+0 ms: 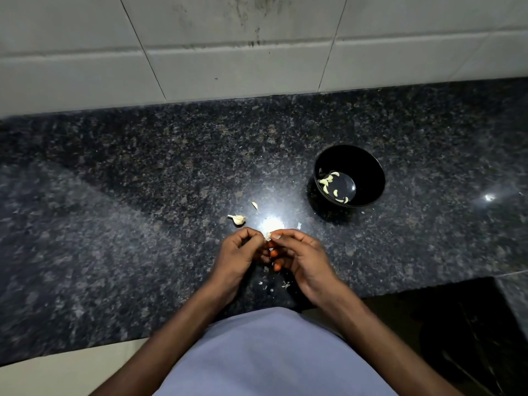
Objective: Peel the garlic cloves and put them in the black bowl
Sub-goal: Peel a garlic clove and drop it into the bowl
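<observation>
Both hands meet over the dark speckled granite table (143, 181) — left hand (238, 252) and right hand (300, 255) pinching one small white garlic clove (267, 235) between fingertips. The round black bowl (368, 170) sits well off to the right, peeled cloves (328, 181) inside — a papery unpeeled clove (238, 219) lies just beyond the left hand.

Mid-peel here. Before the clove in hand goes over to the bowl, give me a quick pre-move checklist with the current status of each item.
1. Clove held: ok, pinched between the left hand and right hand above the counter.
2. Clove fully peeled: cannot tell, it is mostly hidden by the fingertips and washed out by glare.
3. Black bowl upright and open: ok, peeled cloves already lie inside.
4. Way to the bowl: ok, only bare counter shows between the hands and the bowl.
5. More to peel: ok, a garlic piece and a small clove lie ahead of the left hand.
</observation>
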